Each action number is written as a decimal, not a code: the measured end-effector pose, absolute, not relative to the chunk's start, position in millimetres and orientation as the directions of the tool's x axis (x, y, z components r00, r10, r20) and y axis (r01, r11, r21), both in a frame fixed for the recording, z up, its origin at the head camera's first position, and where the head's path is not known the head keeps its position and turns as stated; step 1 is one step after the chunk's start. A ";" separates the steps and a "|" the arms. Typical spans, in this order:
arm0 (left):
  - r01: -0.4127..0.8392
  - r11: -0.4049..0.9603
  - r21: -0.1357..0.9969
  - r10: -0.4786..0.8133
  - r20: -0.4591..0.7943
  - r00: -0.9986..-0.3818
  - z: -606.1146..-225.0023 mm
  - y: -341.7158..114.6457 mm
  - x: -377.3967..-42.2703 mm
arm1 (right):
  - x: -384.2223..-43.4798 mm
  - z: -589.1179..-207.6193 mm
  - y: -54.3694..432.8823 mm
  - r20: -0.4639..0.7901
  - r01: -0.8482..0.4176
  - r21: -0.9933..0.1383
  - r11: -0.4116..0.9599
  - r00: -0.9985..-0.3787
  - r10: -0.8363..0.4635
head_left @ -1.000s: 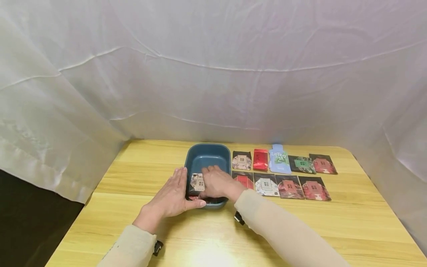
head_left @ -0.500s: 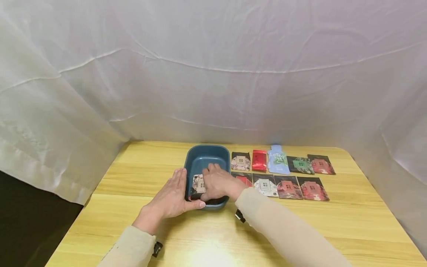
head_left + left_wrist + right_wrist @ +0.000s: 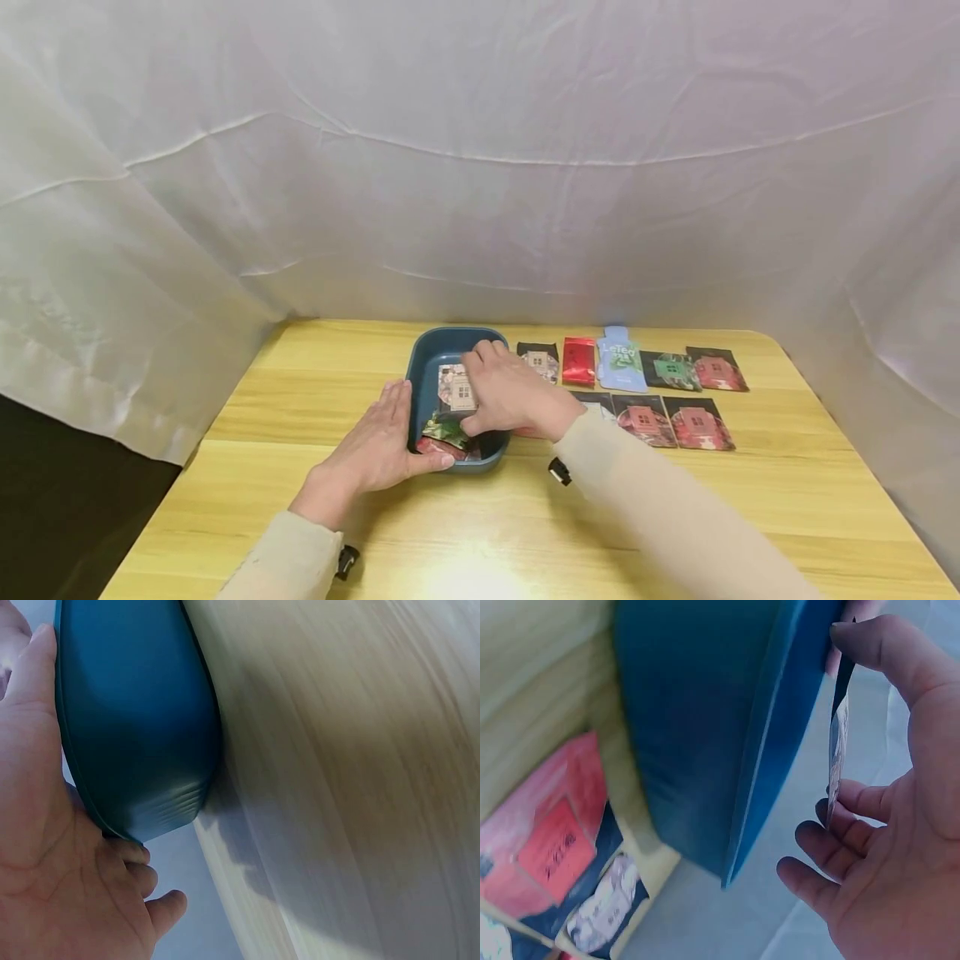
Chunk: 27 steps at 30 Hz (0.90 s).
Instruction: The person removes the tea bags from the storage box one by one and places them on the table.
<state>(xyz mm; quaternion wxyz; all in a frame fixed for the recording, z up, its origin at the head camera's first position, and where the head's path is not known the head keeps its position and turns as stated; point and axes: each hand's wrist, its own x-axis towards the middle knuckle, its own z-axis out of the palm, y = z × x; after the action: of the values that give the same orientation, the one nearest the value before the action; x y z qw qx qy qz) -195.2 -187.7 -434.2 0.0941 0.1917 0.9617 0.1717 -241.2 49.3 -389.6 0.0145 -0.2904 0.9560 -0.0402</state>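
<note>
My right hand (image 3: 513, 387) pinches a tea sachet (image 3: 459, 387), black with a pale floral label, above the blue bin (image 3: 491, 462). The right wrist view shows the same sachet (image 3: 838, 750) edge-on between thumb and fingers, just outside the bin's rim (image 3: 761, 750). My left hand (image 3: 371, 442) lies along the bin's left side with straight fingers, its thumb over the near rim. Down in the bin are a green-patterned sachet (image 3: 447, 431) and a reddish one (image 3: 442, 450), partly covered by the left thumb.
To the bin's right, sachets lie in two rows: a floral black one (image 3: 538, 360), a shiny red packet (image 3: 578, 362), a light-blue pouch (image 3: 622, 362), a green-label one (image 3: 671, 370) and several red-label ones (image 3: 699, 422). A pale curtain (image 3: 480, 233) hangs behind the wooden table (image 3: 600, 533).
My right hand has lifted the floral sachet and moved up and right toward the bin's right rim. The green sachet beneath has come into view. The left hand stays at the bin.
</note>
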 end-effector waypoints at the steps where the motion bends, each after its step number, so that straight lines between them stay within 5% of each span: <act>1: 0.335 0.869 0.364 0.399 -0.114 -0.910 -434.1 -188.4 -195.2 | -241.0 -388.0 52.1 -0.008 -0.551 -0.080 0.831 -0.833 -0.553; 27: 0.334 0.868 0.366 0.391 -0.093 -0.916 -436.9 -190.8 -195.5 | -228.4 -383.7 109.0 0.043 -0.528 -0.030 0.849 -0.849 -0.526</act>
<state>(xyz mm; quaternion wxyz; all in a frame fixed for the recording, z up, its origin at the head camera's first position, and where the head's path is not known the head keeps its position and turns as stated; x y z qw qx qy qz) -195.5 -190.8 -436.9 0.0822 0.1883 0.9630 0.1742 -228.4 109.0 -383.7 -0.0165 -0.2741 0.9613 -0.0201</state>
